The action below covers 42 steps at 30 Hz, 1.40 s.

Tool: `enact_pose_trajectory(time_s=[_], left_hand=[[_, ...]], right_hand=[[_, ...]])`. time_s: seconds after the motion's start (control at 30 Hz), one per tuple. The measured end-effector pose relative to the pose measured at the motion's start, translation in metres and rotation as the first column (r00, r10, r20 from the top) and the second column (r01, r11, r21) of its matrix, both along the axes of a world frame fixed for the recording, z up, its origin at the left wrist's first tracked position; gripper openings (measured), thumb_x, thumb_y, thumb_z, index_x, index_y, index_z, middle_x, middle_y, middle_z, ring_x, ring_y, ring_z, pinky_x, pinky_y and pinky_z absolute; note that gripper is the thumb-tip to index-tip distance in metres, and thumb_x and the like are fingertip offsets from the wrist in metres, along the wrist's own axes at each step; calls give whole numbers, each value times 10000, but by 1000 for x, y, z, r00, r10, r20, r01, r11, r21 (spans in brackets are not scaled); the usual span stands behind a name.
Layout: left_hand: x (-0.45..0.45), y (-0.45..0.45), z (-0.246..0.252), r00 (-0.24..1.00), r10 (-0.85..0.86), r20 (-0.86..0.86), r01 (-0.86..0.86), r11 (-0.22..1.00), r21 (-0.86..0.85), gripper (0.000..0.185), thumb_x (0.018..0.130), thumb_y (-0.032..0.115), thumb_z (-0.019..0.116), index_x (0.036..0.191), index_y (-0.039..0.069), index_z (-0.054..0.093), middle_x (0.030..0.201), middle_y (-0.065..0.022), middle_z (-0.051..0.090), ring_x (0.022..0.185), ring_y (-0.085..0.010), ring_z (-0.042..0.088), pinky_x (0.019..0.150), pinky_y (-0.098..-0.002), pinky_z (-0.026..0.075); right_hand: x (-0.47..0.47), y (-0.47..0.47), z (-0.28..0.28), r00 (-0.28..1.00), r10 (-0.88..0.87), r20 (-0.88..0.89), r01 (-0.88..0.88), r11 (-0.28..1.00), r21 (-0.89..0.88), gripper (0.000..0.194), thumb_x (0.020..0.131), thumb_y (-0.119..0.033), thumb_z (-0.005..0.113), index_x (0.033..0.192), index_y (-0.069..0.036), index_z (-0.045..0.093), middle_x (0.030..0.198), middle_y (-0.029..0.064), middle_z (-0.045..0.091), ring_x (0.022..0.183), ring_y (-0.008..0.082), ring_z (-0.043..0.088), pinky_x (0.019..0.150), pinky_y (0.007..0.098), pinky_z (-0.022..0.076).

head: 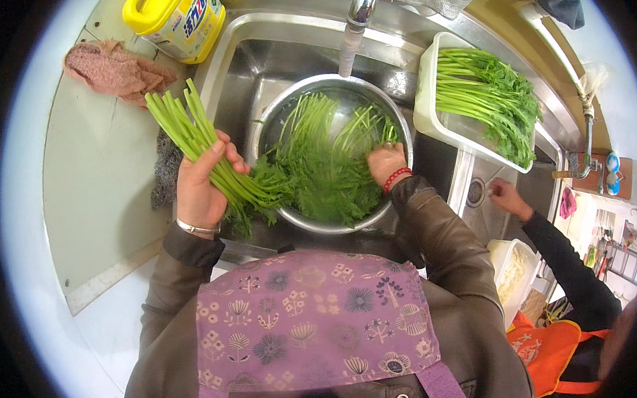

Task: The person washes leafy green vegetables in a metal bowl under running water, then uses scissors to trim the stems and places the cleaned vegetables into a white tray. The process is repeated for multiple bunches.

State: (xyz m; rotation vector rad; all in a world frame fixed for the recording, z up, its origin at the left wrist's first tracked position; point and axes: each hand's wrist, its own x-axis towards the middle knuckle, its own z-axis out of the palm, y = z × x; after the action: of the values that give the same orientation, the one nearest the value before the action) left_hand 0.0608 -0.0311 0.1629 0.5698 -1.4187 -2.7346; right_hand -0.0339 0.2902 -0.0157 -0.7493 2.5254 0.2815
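Note:
My left hand (206, 182) grips a bunch of leafy green stalks (194, 134), cut ends pointing up and left. Its leaves droop over the rim of a round metal basin (332, 230). Inside the basin, more leafy greens (330, 168) lie in water, stems towards the tap. My right hand (387, 162) reaches into the basin's right side, its fingers around some green stems (390, 129); the fingertips are partly hidden. The basin stands in a stainless steel sink (238, 80), beneath the metal tap (356, 21), from which water runs.
A white plastic tub (426, 113) of leafy greens straddles the sink divider at right. Beyond it, a co-worker's hand (508, 197) is over the second basin. A yellow detergent jug (175, 20) and a pink cloth (118, 71) rest on the left counter (98, 191).

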Motion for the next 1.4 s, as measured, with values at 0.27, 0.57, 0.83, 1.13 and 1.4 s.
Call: enact_pose_trajectory(time_s=[0.27, 0.57, 0.83, 1.13, 1.4], left_hand=[[1, 2, 4, 1000, -2, -3, 2, 1000, -21, 140, 921, 127, 580, 1026, 41, 547, 807, -61, 568, 714, -184, 575, 705, -358, 495], [2, 0, 1, 1000, 1, 2, -1, 999, -37, 135, 925, 136, 571, 1019, 42, 547, 799, -62, 569, 711, -179, 576, 708, -354, 493], [2, 0, 1, 999, 29, 23, -27, 998, -55, 149, 919, 134, 570, 1030, 39, 543, 793, -60, 571, 709, -181, 575, 708, -357, 494], [3, 1, 0, 999, 23, 47, -19, 996, -84, 154, 928, 173, 573, 1022, 61, 526, 786, -46, 545, 696, -168, 541, 710, -367, 473], [4, 2, -4, 999, 11, 53, -8, 998, -63, 161, 924, 171, 578, 1029, 60, 527, 791, -44, 548, 700, -167, 544, 720, -369, 479]], right_hand=[[-13, -45, -31, 995, -16, -95, -34, 866, -499, 247, 760, -16, 540, 984, -53, 639, 1074, 173, 617, 1011, 326, 604, 867, 415, 492], [-28, -39, -34, 940, -318, 121, 339, 855, -393, 242, 812, -95, 571, 1031, -18, 639, 1046, 236, 630, 976, 375, 615, 833, 443, 504], [-52, -82, -57, 782, -574, 244, 614, 639, -464, 246, 863, -285, 569, 895, -68, 682, 952, 177, 679, 843, 343, 668, 695, 409, 542], [-49, -70, -105, 230, -492, 840, 954, -56, -294, 253, 810, -276, 642, 939, -61, 675, 981, 149, 678, 839, 311, 654, 732, 410, 522], [-43, -64, -102, 97, -249, 964, 911, -367, -186, 305, 891, -125, 586, 1138, 44, 527, 957, 125, 643, 867, 263, 623, 724, 388, 506]])
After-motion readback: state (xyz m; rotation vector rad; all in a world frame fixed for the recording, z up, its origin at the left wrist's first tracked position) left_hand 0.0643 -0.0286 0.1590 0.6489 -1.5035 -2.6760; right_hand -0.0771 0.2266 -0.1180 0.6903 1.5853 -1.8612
